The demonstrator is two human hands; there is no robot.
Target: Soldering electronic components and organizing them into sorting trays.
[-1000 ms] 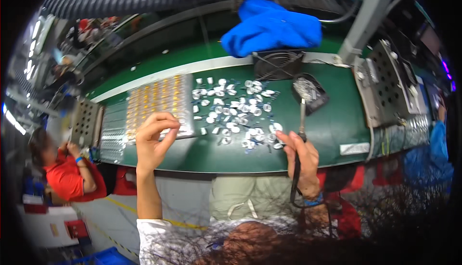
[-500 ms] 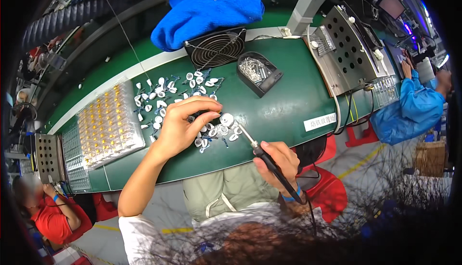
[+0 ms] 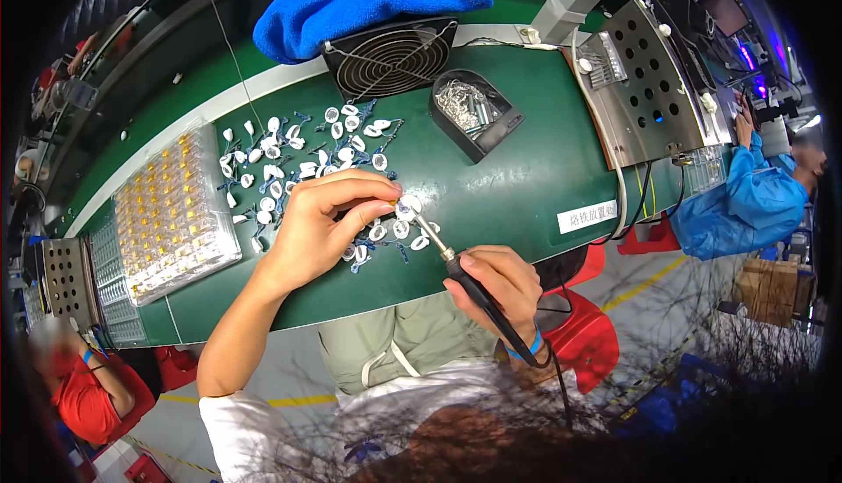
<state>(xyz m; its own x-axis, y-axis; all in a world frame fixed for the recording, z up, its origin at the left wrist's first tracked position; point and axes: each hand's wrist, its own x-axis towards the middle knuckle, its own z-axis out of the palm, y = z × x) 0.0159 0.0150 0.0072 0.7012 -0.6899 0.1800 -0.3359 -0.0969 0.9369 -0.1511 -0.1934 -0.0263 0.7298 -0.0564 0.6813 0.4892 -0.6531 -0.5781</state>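
My left hand (image 3: 309, 229) pinches thumb and forefinger together at the edge of a small white round part (image 3: 409, 211). A tiny yellowish piece seems to show at those fingertips, too small to make out. In my right hand (image 3: 509, 286) is a soldering iron (image 3: 478, 295) with a black handle, fingers wrapped round it. Its metal tip points up and left and reaches the white part; whether they touch I cannot tell. Around and behind my left hand lie several white cup-shaped parts with blue wires (image 3: 338, 130), scattered on the green table (image 3: 526, 167).
Clear trays with yellow pieces (image 3: 175, 220) stand at the left. A black bin of small metal parts (image 3: 481, 143), a fan (image 3: 392, 60) and a blue cloth (image 3: 377, 5) are behind. A perforated metal box (image 3: 645, 88) stands right. One person sits at each side.
The soldering iron's tip has moved left and up to the white part at my left fingertips. The whole view has shifted slightly. Both hands keep their grips.
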